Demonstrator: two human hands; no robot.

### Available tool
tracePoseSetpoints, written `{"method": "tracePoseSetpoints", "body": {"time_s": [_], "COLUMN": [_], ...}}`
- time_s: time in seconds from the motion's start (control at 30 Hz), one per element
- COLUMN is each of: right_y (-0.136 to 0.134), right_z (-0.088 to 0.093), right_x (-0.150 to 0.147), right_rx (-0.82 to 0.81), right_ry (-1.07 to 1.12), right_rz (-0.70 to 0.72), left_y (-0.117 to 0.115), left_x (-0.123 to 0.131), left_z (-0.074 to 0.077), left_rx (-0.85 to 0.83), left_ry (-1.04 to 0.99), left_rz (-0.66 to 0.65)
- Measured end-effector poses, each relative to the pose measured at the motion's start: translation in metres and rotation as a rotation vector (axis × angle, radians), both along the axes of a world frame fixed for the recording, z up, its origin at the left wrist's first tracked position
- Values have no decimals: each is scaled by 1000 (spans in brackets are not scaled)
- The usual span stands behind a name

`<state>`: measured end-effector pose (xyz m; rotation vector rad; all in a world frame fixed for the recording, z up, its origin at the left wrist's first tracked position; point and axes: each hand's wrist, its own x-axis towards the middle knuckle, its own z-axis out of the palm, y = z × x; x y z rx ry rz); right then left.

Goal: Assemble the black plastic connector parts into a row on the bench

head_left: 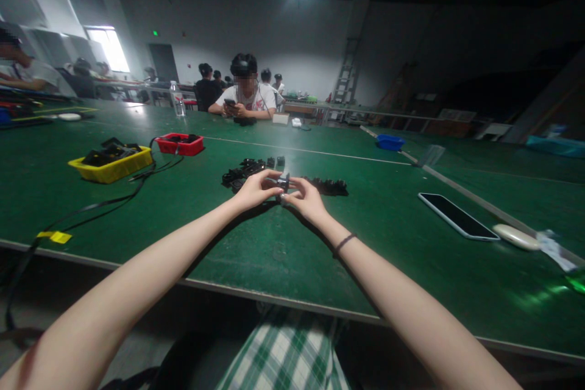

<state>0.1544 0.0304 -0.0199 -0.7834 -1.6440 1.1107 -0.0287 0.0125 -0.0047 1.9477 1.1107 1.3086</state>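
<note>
Near the middle of the green table (274,244), both hands meet around a small black part (284,181) with a shiny face. My left hand (259,187) pinches it from the left with thumb and fingers. From the right, my right hand (307,196) grips the same part, its thumb near the lower edge. Fingers cover much of the part, so its exact kind cannot be made out. Just beyond the left hand lies a pile of black parts (244,170). A row of similar black pieces (331,186) extends to the right behind the right hand.
A yellow basket (112,172) and a red basket (180,145) hold black parts at left, beside a black cable (123,198). A phone (458,217) lies at right, near a pale oval object (516,236). A blue basket (390,142) stands farther back. Opposite sits a person (247,97).
</note>
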Motion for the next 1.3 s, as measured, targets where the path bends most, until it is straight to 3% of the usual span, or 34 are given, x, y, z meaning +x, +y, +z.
{"method": "tracePoseSetpoints", "body": {"time_s": [1.3], "right_y": [0], "right_z": [-2], "right_x": [-1], "right_rx": [-23], "right_ry": [-21], "right_rz": [27], "left_y": [-3], "left_x": [2], "left_z": [2], "left_rx": [-66], "left_ry": [-29], "left_rz": [-31]}}
